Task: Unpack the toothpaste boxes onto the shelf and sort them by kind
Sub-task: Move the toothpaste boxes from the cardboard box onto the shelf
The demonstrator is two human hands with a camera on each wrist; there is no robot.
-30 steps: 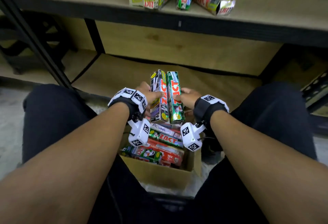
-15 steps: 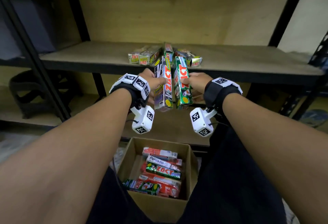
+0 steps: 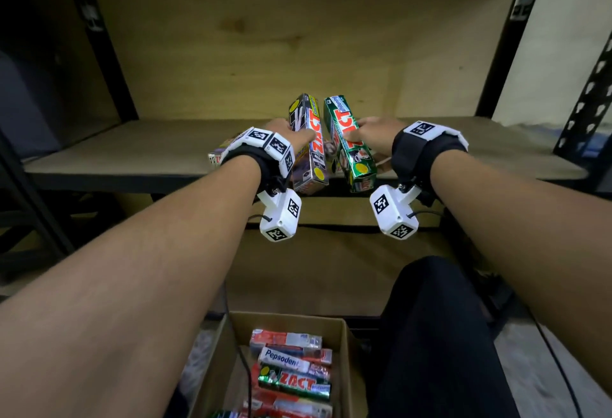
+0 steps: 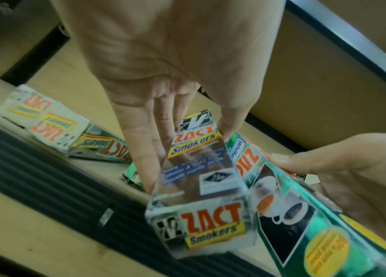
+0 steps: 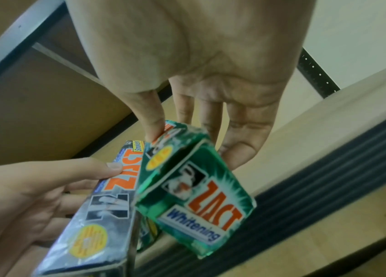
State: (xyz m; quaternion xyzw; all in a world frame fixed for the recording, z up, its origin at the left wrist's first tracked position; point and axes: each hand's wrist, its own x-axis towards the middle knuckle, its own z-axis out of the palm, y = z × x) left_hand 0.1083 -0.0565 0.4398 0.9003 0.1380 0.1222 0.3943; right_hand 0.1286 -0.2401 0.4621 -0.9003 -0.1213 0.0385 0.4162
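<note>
My left hand [image 3: 288, 134] grips a silver Zact Smokers box [image 3: 309, 143] between thumb and fingers, seen end-on in the left wrist view as the silver box [image 4: 201, 196]. My right hand [image 3: 371, 133] pinches a green Zact Whitening box [image 3: 351, 146], its end flap facing the right wrist camera as the green box [image 5: 199, 189]. Both boxes stand steeply tilted, side by side, above the front edge of the wooden shelf [image 3: 132, 149]. Silver and green Zact boxes [image 4: 52, 127] lie on the shelf behind my left hand, mostly hidden in the head view.
A cardboard carton [image 3: 346, 351] on the floor between my knees holds several Pepsodent and Zact boxes [image 3: 294, 364]. Black metal uprights [image 3: 109, 63] frame the shelf bay, with a plywood back panel [image 3: 265, 46]. A lower shelf sits beneath.
Both hands have lifted the two boxes from over the carton up to the shelf edge. The head view has tilted up, so the carton now sits at the bottom.
</note>
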